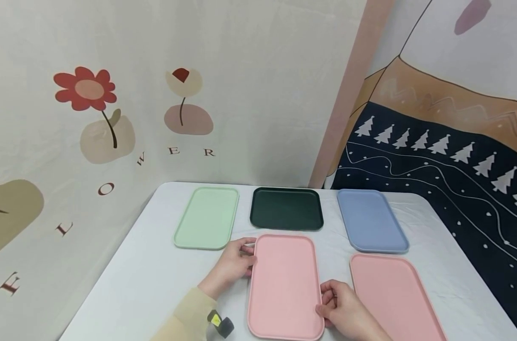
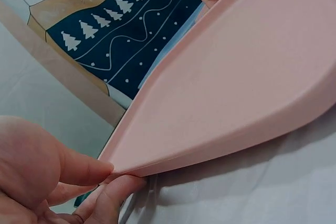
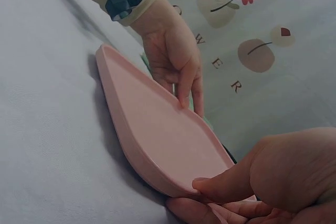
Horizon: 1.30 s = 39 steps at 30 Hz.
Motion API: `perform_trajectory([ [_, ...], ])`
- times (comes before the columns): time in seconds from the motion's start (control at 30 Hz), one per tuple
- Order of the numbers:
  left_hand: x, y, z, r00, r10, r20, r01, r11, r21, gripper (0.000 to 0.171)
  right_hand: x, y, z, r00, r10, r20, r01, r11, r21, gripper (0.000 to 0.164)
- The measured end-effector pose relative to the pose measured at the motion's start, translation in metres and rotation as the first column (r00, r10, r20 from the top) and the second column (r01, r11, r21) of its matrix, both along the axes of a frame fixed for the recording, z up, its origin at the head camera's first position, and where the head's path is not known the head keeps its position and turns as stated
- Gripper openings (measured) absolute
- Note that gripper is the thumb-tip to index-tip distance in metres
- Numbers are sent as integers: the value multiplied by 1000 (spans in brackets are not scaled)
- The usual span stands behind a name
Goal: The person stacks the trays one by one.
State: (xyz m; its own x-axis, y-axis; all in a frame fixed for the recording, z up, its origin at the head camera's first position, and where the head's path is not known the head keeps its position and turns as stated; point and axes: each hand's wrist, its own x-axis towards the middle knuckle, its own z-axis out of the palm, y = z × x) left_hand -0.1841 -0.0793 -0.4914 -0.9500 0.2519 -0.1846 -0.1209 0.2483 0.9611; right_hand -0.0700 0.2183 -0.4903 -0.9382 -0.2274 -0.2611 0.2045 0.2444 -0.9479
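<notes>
A pink rectangular tray (image 1: 285,286) with a low raised rim lies lengthwise at the front middle of the white table, close over the cloth. My left hand (image 1: 233,263) pinches its left long edge, thumb on the rim and fingers beneath, as the left wrist view shows. On the opposite long edge, nearer the front corner, my right hand (image 1: 343,305) pinches the rim between thumb and curled fingers. A second pink tray (image 1: 395,293) lies just right of that hand, partly behind its wrist and cut off by the frame's bottom.
Along the back of the white table (image 1: 126,279) lie a light green tray (image 1: 207,218), a dark green tray (image 1: 286,209) and a blue tray (image 1: 372,220). Behind the table hangs a printed curtain (image 1: 258,94). A small camera (image 1: 221,324) sits on the left sleeve.
</notes>
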Motion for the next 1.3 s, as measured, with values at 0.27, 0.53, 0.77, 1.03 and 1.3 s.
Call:
perform_trajectory([
  [0.27, 1, 1, -3, 1000, -5, -14, 5, 1000, -27, 53, 0, -3, 2, 1000, -21, -8, 21, 997, 73, 45],
  [0.53, 3, 3, -2, 999, -10, -39, 8, 998, -56, 52, 0, -4, 4, 1000, -20, -13, 22, 992, 122, 42],
  [0.77, 3, 4, -3, 998, -15, -60, 10, 997, -81, 50, 1, -4, 4, 1000, -18, -15, 20, 991, 132, 43],
  [1.03, 3, 4, -3, 998, -11, -58, 5, 996, -90, 50, 0, -3, 4, 1000, -20, -18, 23, 986, 162, 43],
  [1.3, 3, 4, -3, 999, -2, -51, -2, 996, -91, 49, 2, -3, 4, 999, -19, -25, 23, 989, 146, 45],
])
